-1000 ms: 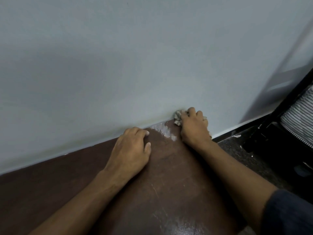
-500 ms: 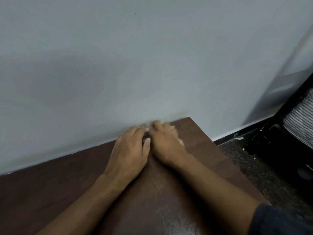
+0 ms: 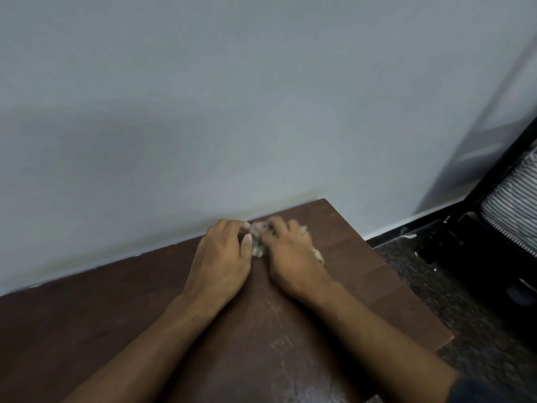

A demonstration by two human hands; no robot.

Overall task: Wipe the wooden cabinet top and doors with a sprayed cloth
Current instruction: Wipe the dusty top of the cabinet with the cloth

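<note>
The dark brown wooden cabinet top (image 3: 363, 274) runs along a pale wall, and its right back corner is in view. My right hand (image 3: 290, 257) grips a crumpled pale cloth (image 3: 257, 242) and presses it on the wood close to the wall. Bits of the cloth stick out on both sides of that hand. My left hand (image 3: 223, 257) rests on the top just left of it, fingers bent at the wall edge, thumb touching the cloth. The cabinet doors are out of view.
The pale wall (image 3: 261, 112) rises straight behind the cabinet's back edge. A speckled dark floor (image 3: 453, 301) lies to the right of the cabinet. A black chair with a striped mesh back (image 3: 511, 210) stands at the far right.
My right hand has slid the cloth left along the wall from the right back corner until it meets my left hand. The white smear near the corner is gone. My left hand has stayed put.
</note>
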